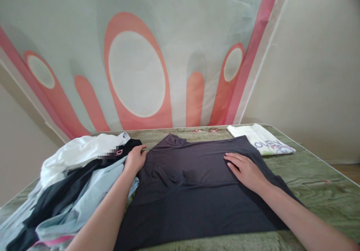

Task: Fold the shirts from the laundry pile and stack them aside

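Your hands on the dark grey shirt (197,191)
Your left hand (135,160) curls at the shirt's left edge, grip unclear, beside the heap of clothes (73,183); your right hand (245,171) lies flat and open on its right side. The shirt lies spread on the worktop (315,183).

A dark grey shirt (194,191) lies spread flat across the green table (315,183). The left hand (135,160) rests at the shirt's left edge, fingers curled on the cloth, right against a heap of clothes (73,183): white, black and pale blue pieces tumbled together. The right hand (244,170) lies palm down and flat on the shirt's right half, fingers pointing left. Beyond it, at the table's far right corner, sits a folded white shirt (260,138) with printed letters, just beside the grey one. Behind the table hangs a pale cloth (168,37) with pink ovals.
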`<action>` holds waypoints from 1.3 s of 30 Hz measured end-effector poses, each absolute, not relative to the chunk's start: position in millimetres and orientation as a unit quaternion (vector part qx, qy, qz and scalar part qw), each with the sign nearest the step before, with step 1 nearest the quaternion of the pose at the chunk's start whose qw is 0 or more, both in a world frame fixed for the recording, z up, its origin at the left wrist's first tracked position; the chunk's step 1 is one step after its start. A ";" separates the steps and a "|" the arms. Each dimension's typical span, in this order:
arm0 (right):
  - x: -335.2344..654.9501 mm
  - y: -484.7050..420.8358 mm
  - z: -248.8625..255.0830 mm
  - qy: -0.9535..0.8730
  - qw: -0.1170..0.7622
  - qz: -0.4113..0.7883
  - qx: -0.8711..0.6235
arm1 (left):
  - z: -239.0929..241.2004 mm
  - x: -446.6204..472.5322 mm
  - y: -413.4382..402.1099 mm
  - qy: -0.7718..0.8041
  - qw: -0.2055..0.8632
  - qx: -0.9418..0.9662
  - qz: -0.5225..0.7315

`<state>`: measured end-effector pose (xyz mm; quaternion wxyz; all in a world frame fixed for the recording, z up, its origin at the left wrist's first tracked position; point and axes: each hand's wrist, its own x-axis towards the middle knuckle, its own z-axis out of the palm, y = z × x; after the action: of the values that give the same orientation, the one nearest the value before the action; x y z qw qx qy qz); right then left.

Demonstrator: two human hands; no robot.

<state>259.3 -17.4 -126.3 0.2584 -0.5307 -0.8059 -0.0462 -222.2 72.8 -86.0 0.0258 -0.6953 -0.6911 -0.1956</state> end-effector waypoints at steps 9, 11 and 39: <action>259.4 -16.8 -127.9 -0.810 0.268 -0.048 -0.520 | -98.6 -218.8 62.8 -0.644 0.024 -0.740 -0.190; 259.5 -16.5 -127.9 -0.809 0.269 -0.047 -0.520 | -99.8 -219.8 58.2 -0.637 0.032 -0.745 -0.197; 256.3 -15.9 -125.6 -0.808 0.272 -0.051 -0.521 | -64.0 -116.3 173.5 -0.643 -0.081 -0.749 -0.138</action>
<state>256.3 -15.9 -125.6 0.2716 -0.5210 -0.8076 -0.0513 -116.3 173.5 -64.0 -0.0806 -0.7489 -0.6431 -0.1379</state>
